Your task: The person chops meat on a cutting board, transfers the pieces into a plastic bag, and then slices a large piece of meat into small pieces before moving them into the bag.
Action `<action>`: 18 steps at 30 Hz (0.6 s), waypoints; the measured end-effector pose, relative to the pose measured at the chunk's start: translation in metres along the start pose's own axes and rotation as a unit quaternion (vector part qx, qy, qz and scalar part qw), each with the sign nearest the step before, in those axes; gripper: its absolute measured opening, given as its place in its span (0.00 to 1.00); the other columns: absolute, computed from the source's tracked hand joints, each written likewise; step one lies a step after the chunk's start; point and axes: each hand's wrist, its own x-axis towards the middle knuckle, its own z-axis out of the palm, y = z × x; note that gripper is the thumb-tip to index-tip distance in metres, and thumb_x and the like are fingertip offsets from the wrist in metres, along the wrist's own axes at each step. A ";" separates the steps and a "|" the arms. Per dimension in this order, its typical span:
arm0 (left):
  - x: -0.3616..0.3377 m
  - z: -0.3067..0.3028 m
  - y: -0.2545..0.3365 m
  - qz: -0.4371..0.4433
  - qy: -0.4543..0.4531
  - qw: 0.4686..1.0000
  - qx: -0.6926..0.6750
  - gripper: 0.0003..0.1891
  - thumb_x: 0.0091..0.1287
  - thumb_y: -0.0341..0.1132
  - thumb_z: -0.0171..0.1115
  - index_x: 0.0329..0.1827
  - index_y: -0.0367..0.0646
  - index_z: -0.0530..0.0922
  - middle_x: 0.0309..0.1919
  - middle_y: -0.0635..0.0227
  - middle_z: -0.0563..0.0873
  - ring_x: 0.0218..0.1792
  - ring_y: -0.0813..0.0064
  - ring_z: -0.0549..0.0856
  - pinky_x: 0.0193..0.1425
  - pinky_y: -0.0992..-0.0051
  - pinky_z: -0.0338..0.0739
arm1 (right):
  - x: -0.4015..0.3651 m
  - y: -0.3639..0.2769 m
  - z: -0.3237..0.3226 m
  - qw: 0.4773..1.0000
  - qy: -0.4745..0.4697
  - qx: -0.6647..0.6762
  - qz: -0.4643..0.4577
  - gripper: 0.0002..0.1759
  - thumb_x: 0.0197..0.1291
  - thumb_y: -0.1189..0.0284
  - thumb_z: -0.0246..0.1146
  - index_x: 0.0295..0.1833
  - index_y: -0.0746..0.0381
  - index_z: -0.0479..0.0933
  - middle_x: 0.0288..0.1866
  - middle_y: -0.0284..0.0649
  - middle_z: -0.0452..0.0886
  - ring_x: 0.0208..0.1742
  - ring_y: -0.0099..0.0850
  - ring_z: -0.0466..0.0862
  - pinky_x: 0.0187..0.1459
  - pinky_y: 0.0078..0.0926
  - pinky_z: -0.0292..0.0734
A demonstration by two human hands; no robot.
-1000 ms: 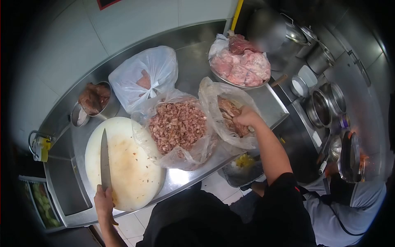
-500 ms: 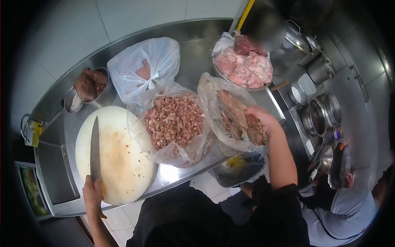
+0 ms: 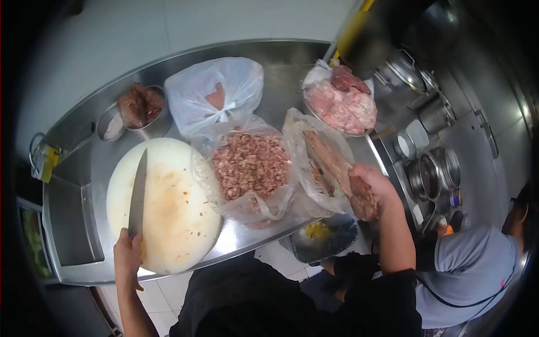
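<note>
Meat slab [image 3: 330, 156] drawn up from plastic bag [image 3: 295, 127] over past second; lower end now carried past bag's rim, upper end seen over bag mouth. Slab gripped near lower end by right hand [image 3: 375, 184], fingers closed round it. Knife [image 3: 137, 194] held by handle in left hand [image 3: 127, 253], blade kept over left side of cutting board [image 3: 171, 208]. Bagged chopped meat [image 3: 252, 165] left between board and slab. Removal from bag judged well along, not complete.

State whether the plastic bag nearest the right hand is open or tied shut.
Open: the plastic bag nearest the right hand has its mouth spread wide, and meat shows inside.
</note>
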 end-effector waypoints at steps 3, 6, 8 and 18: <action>0.005 -0.002 -0.009 0.009 -0.015 1.000 0.025 0.11 0.75 0.34 0.58 0.48 0.32 0.72 0.31 0.47 0.89 0.23 0.57 0.88 0.28 0.61 0.81 | -0.026 -0.003 0.023 1.000 -0.018 0.011 -0.023 0.18 0.61 0.71 0.64 0.55 0.68 0.82 0.45 0.38 0.86 0.38 0.25 0.83 0.41 0.27 0.80; 0.009 -0.006 0.001 -0.007 -0.044 0.996 0.079 0.14 0.75 0.37 0.58 0.51 0.33 0.76 0.40 0.37 0.89 0.45 0.36 0.89 0.49 0.49 0.83 | -0.060 -0.026 0.070 0.992 -0.076 -0.017 -0.099 0.27 0.59 0.75 0.64 0.66 0.68 0.78 0.55 0.39 0.85 0.44 0.25 0.85 0.48 0.25 0.80; 0.013 -0.015 -0.014 0.041 -0.076 0.995 0.041 0.16 0.76 0.40 0.58 0.51 0.33 0.77 0.38 0.39 0.89 0.41 0.41 0.90 0.47 0.52 0.83 | -0.074 -0.041 0.133 0.957 -0.105 -0.137 -0.233 0.32 0.59 0.77 0.62 0.71 0.69 0.74 0.62 0.40 0.84 0.50 0.27 0.86 0.53 0.26 0.80; -0.005 -0.143 -0.067 -0.021 -0.107 0.991 -0.083 0.16 0.78 0.42 0.55 0.51 0.34 0.73 0.32 0.52 0.89 0.26 0.62 0.91 0.38 0.63 0.85 | -0.082 -0.086 0.403 0.695 -0.193 -0.493 -0.486 0.35 0.56 0.73 0.64 0.72 0.63 0.73 0.58 0.51 0.79 0.61 0.50 0.80 0.63 0.42 0.76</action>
